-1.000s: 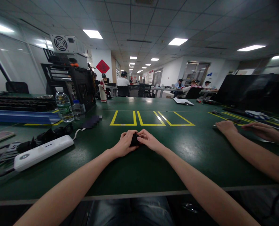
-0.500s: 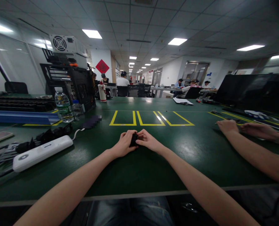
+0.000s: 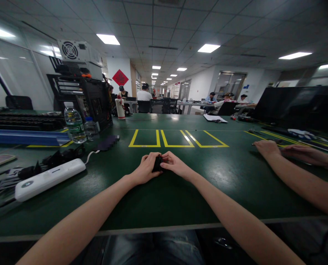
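Note:
A small black object (image 3: 157, 164) is held between my two hands, low over the green table (image 3: 164, 198); fingers cover much of it, so I cannot make out its kind. My left hand (image 3: 147, 168) wraps round it from the left. From the other side my right hand (image 3: 175, 165) closes its thumb and fingertips on its right edge. Just beyond my hands, yellow tape outlines (image 3: 177, 146) mark the tabletop.
To the left lie a white power strip (image 3: 52, 179) and a dark pouch-like item (image 3: 105, 143). Behind them stand a water bottle (image 3: 74, 123) and an open computer case (image 3: 93, 99). At right, a co-worker's hands (image 3: 267, 149) rest near a clipboard (image 3: 215, 118) and a black monitor (image 3: 293, 106).
My hands and the black object stay almost where they were, with only a slight shift of my right fingers. The co-worker's farther hand at right has moved a little.

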A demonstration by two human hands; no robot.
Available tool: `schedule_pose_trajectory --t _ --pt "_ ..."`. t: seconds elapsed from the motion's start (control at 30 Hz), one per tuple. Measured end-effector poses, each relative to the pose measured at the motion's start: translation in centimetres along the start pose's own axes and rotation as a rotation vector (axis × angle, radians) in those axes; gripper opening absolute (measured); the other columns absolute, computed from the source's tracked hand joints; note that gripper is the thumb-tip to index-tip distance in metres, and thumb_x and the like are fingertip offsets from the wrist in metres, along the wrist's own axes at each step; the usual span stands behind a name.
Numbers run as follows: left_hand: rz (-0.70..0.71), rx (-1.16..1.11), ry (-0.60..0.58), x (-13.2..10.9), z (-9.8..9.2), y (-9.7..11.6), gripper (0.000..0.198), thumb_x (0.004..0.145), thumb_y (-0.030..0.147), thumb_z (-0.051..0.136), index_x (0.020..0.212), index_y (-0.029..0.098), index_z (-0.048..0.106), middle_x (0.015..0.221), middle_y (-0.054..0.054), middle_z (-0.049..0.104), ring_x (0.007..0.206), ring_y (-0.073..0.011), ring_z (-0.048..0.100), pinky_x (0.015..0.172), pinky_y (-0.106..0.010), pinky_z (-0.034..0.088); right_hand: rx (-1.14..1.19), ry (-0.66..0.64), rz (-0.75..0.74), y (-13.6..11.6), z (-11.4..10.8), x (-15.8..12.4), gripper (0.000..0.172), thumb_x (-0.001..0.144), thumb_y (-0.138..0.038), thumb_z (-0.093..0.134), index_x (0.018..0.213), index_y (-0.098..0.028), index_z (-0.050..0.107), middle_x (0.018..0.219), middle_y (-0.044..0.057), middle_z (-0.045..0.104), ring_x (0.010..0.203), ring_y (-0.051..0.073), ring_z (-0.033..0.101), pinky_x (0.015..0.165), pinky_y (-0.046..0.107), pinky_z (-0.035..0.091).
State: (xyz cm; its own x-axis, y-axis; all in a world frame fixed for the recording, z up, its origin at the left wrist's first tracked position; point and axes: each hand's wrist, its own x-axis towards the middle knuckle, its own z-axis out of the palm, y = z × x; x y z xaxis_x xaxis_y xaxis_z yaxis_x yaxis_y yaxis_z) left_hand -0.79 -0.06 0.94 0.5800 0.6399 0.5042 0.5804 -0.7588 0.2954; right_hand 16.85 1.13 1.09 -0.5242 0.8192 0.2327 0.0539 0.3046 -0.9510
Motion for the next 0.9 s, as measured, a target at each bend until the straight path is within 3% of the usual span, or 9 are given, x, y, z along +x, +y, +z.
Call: schedule_pose_trajectory --t 0.1,0.37,0.57,0.9 --pt "-0.007 0.000 -0.007 -0.01 -0.07 0.02 0.055 0.071 0.027 0.056 0.116 0.022 0.026 0.112 -0.007 0.040 0.104 -0.0216 0.041 0.093 -0.042 0.026 0.008 -0.015 -0.009 -0.07 -0.01 -0.14 0.037 0.063 -0.028 0.065 0.092 -0.020 0.043 0.090 0.001 0.051 0.089 0.015 0.050 0.080 0.034 0.041" --pt "-0.010 -0.014 -0.014 -0.03 -0.17 0.08 0.056 0.071 0.027 0.056 0.117 0.023 0.025 0.113 -0.007 0.040 0.105 -0.0222 0.041 0.094 -0.044 0.025 -0.064 0.039 0.037 0.03 0.09 -0.14 0.028 0.074 -0.038 0.050 0.095 -0.020 0.045 0.084 0.001 0.051 0.082 0.015 0.051 0.075 0.035 0.043" --pt "-0.009 -0.017 -0.020 0.01 -0.35 0.21 0.055 0.072 0.027 0.055 0.117 0.023 0.025 0.113 -0.007 0.040 0.105 -0.0225 0.041 0.093 -0.044 0.026 -0.026 0.035 0.086 0.00 -0.03 -0.05 0.031 0.073 -0.035 0.053 0.098 -0.019 0.046 0.092 0.004 0.052 0.089 0.016 0.051 0.080 0.037 0.042" --pt "-0.010 0.003 -0.003 0.03 0.02 0.05 0.055 0.071 0.028 0.056 0.116 0.022 0.026 0.112 -0.007 0.040 0.105 -0.0230 0.040 0.092 -0.044 0.027 -0.004 0.000 0.003 -0.03 0.04 -0.20 0.033 0.067 -0.031 0.060 0.093 -0.020 0.043 0.087 0.001 0.052 0.086 0.014 0.051 0.080 0.034 0.041"
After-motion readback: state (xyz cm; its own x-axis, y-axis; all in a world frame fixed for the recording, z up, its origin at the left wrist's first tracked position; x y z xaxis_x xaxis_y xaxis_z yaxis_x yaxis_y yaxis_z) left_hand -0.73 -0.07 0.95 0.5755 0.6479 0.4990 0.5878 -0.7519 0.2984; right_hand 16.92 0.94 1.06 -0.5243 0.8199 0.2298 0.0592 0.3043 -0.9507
